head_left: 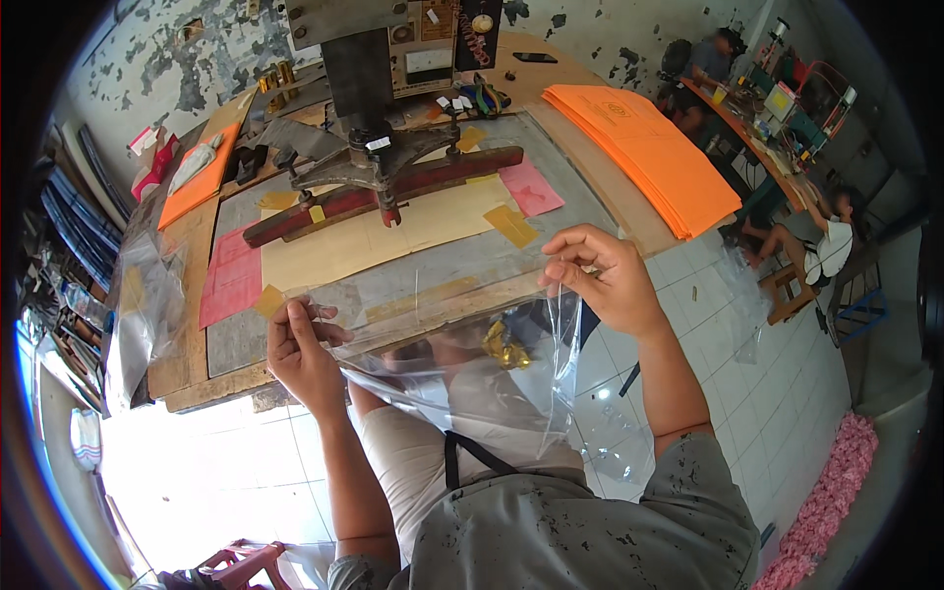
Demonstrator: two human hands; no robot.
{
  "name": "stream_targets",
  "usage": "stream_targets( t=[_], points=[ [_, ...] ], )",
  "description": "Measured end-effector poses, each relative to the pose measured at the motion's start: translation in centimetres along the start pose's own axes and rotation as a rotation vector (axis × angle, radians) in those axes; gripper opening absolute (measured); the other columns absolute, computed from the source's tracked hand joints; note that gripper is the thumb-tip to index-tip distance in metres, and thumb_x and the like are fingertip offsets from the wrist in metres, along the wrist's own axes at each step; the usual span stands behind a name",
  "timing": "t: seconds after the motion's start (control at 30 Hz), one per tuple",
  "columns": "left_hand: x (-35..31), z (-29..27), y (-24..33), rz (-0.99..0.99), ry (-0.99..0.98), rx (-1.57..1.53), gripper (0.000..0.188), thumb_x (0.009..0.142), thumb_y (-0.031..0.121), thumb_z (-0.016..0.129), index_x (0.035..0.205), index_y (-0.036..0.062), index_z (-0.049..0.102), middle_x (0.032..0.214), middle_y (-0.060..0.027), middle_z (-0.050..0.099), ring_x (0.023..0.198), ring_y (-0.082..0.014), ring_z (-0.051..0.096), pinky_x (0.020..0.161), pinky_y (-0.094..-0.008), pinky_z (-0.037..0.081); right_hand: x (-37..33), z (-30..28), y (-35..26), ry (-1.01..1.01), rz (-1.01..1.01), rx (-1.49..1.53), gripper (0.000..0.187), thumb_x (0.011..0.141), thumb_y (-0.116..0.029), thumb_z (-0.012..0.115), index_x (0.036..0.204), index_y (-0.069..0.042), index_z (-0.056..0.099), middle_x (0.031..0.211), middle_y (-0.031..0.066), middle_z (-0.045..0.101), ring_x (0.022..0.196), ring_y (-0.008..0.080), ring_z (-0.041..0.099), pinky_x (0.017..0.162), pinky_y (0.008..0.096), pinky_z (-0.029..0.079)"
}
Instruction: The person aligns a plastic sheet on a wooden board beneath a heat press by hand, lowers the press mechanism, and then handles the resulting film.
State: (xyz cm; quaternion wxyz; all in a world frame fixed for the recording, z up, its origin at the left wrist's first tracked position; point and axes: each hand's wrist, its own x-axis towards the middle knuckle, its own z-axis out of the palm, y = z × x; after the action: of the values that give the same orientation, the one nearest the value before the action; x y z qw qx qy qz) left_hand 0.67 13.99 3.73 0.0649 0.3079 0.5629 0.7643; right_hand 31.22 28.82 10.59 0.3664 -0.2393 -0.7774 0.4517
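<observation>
A clear plastic sheet [423, 385] hangs in front of my lap, stretched between my two hands. My left hand [307, 356] pinches its left edge by the front edge of the worktable [221, 356]. My right hand [608, 279] is raised a little higher and pinches the other end, where the plastic falls in shiny folds. Beyond them stands a press [369, 172] with a long dark red bar [344, 205] over the grey work plate [231, 344]. Beneath the bar lies a cream sheet [423, 236], with a pink sheet [228, 280] on the left and yellow tape pieces around.
A stack of orange sheets [639, 147] lies at the table's right. More clear plastic [147, 305] drapes over the left corner. A phone [535, 57] rests at the back. Crumpled gold foil [506, 349] shows through the sheet. Two people sit at the far right near another bench.
</observation>
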Motion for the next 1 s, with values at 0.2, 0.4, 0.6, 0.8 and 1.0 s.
stream_targets(
  t=[0.2, 0.4, 0.6, 0.8, 1.0],
  points=[
    [0.1, 0.0, -0.3, 0.034, 0.008, -0.011, 0.025, 0.111, 0.021, 0.051, 0.105, -0.0003, 0.062, 0.080, -0.0091, 0.071, 0.053, -0.0114, 0.063, 0.048, -0.0215, 0.042, -0.3, -0.1, -0.8, 0.010, 0.013, -0.157, 0.030, 0.091, -0.014, 0.080, 0.115, 0.000, 0.071, 0.087, 0.0061, 0.077, 0.081, 0.0082, 0.071, 0.073, 0.0243, 0.054],
    [-0.2, 0.2, -0.1, 0.063, 0.015, -0.004, 0.026, 0.111, 0.021, 0.050, 0.105, -0.0012, 0.062, 0.081, -0.0099, 0.071, 0.052, -0.0114, 0.063, 0.048, -0.0214, 0.042, 0.0, 0.0, -0.7, 0.024, 0.139, -0.129, 0.020, 0.096, -0.013, 0.074, 0.107, 0.003, 0.072, 0.087, 0.0073, 0.077, 0.083, 0.0101, 0.072, 0.078, 0.0258, 0.055],
    [-0.3, 0.5, -0.1, 0.046, 0.000, 0.005, 0.026, 0.111, 0.021, 0.049, 0.105, -0.0010, 0.062, 0.081, -0.0098, 0.071, 0.052, -0.0109, 0.063, 0.051, -0.0221, 0.044, -0.1, 0.1, -0.4, 0.046, 0.121, -0.137, 0.017, 0.100, -0.013, 0.068, 0.104, 0.004, 0.072, 0.087, 0.0067, 0.076, 0.086, 0.0107, 0.071, 0.080, 0.0273, 0.055],
    [0.2, 0.2, 0.3, -0.016, -0.026, -0.047, 0.027, 0.111, 0.024, 0.051, 0.106, -0.0005, 0.062, 0.086, -0.0101, 0.070, 0.062, -0.0142, 0.067, 0.055, -0.0238, 0.048, 0.9, 0.7, -0.2, 0.080, 0.046, -0.220, 0.015, 0.101, -0.012, 0.065, 0.101, 0.003, 0.069, 0.091, 0.0066, 0.074, 0.088, 0.0111, 0.068, 0.080, 0.0279, 0.053],
    [0.7, 1.4, 1.7, -0.110, -0.185, -0.171, 0.026, 0.110, 0.021, 0.052, 0.109, -0.0023, 0.062, 0.090, -0.0138, 0.074, 0.066, -0.0161, 0.070, 0.058, -0.0253, 0.051, 0.9, -0.6, 1.2, 0.182, 0.043, -0.144, 0.020, 0.103, -0.017, 0.065, 0.101, 0.002, 0.069, 0.089, 0.0043, 0.071, 0.085, 0.0107, 0.064, 0.082, 0.0270, 0.049]
  ],
)
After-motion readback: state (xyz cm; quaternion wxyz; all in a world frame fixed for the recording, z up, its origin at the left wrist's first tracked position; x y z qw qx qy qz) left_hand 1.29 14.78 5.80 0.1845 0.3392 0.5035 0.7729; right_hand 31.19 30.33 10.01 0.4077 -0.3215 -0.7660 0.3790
